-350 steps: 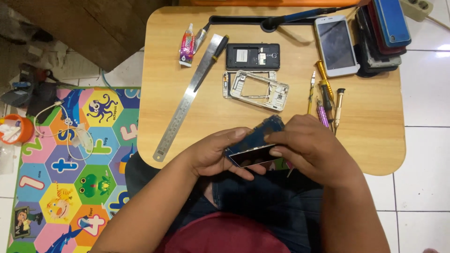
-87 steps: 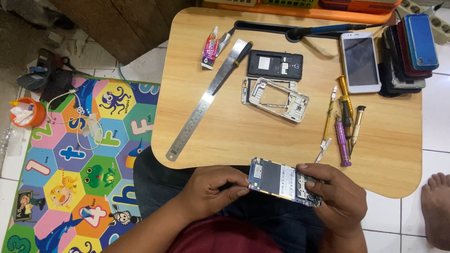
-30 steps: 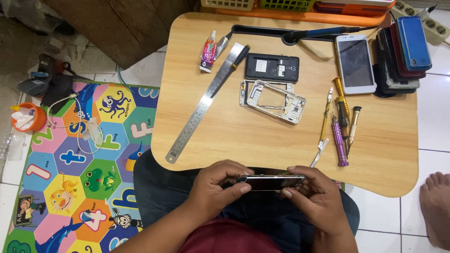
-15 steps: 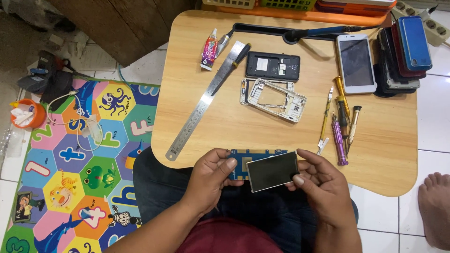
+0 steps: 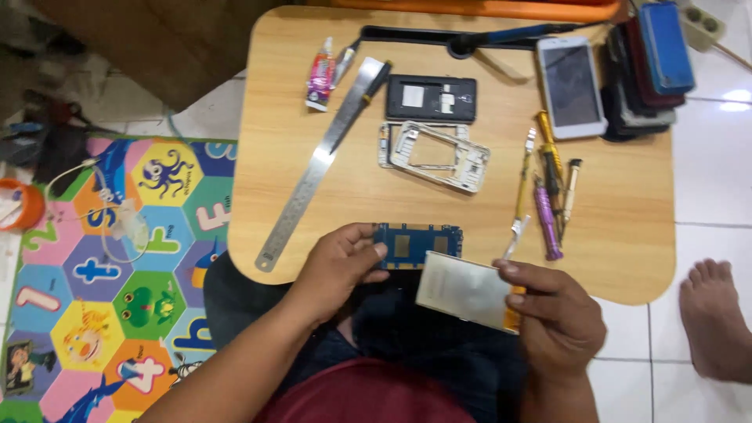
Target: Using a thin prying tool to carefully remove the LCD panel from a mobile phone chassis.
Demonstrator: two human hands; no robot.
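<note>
Head view, looking down on a small wooden table (image 5: 611, 235). Left hand (image 5: 338, 266) pinching a blue circuit board (image 5: 417, 244) by its left end, thumb on top, fingers curled under, holding it flat just over the near table edge. Right hand (image 5: 558, 317) gripping a silver screen panel (image 5: 467, 290) at its right edge, thumb pressed on top, panel tilting slightly and lying just below and right of the board, the two touching or nearly so, cannot tell which. Orange flex tab (image 5: 513, 317) showing at the panel's right corner by the thumb. Lying on the table: steel ruler (image 5: 321, 166) running diagonally from upper centre down to the left edge; pink glue tube (image 5: 319, 77) at the ruler's upper end; black phone back (image 5: 431, 98) above a white phone frame (image 5: 435, 149), almost touching; white phone (image 5: 572, 84) face up to the right; stack of phones (image 5: 646, 66) in the far right corner, blue one on top; cluster of screwdrivers (image 5: 548, 188) right of centre, purple one nearest the right hand; tweezers (image 5: 520, 196) beside them, tip pointing toward the panel. Black bar tool (image 5: 470, 36) along the far edge. Sitting on the floor left: coloured play mat (image 5: 102, 258) with a white cable (image 5: 102, 204) on it. Bare foot (image 5: 717, 317) of another person showing at right on white tiles.
</note>
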